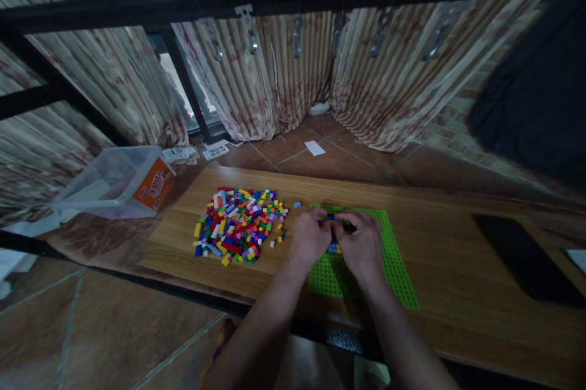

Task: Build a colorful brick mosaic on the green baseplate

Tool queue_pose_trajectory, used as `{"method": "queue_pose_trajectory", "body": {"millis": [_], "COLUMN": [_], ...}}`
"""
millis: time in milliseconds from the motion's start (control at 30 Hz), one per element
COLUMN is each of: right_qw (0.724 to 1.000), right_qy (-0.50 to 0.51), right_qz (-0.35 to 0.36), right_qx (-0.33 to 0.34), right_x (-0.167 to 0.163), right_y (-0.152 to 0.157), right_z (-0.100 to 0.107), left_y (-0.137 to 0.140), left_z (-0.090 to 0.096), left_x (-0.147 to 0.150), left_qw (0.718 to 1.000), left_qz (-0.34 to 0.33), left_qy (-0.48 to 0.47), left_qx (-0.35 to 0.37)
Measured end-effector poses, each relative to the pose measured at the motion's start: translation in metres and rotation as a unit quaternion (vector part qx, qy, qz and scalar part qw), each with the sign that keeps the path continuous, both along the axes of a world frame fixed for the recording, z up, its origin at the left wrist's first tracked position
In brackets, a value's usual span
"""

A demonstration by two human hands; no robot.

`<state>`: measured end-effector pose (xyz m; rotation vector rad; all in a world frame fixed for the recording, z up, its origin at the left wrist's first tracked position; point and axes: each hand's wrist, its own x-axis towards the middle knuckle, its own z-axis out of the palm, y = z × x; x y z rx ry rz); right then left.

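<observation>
A green studded baseplate (398, 268) lies on the wooden tabletop in front of me. On it sits a small cluster of blue toy bricks (333, 248) with a bit of yellow at its near end. My left hand (311, 236) and my right hand (362, 242) meet over the far part of this cluster, fingers bent and closed on dark blue bricks from either side. My fingers partly hide what they grip. Left of the plate, a pile of loose coloured bricks (242, 225) is spread out, and a light blue brick (297, 204) lies apart between pile and plate.
A clear plastic bin (110, 185) with an orange label stands beyond the table's left end. A black flat panel (526, 256) lies on the table at right. A dark metal rail with hooks crosses above, before striped curtains (284, 72). Papers lie on the tiled floor.
</observation>
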<state>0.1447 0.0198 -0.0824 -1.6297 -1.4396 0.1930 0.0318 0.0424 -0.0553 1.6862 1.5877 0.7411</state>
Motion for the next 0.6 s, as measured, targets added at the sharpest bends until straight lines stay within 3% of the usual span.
{"method": "queue_pose_trajectory", "body": {"millis": [167,267,400,600], "right_qw": [1.000,0.998,0.988,0.981], "right_qy": [0.005,0.061,0.151,0.190], "right_qz": [0.021,0.020,-0.008,-0.044], "right_qx": [0.008,0.010,0.025,0.022], "right_x": [0.002,0.005,0.011,0.021], "right_y": [-0.003,-0.006,-0.007,-0.006], "right_z": [0.000,0.002,0.006,0.011], "left_y": [0.002,0.010,0.027,0.039], "left_z": [0.001,0.005,0.002,-0.016], "left_x": [-0.004,-0.015,-0.032,-0.037], "left_qw": [1.000,0.999,0.985,0.957], "left_qz": [-0.003,0.013,0.065,0.038], "left_qy": [0.001,0.031,0.124,0.260], "left_qx": [0.010,0.030,0.097,0.122]}}
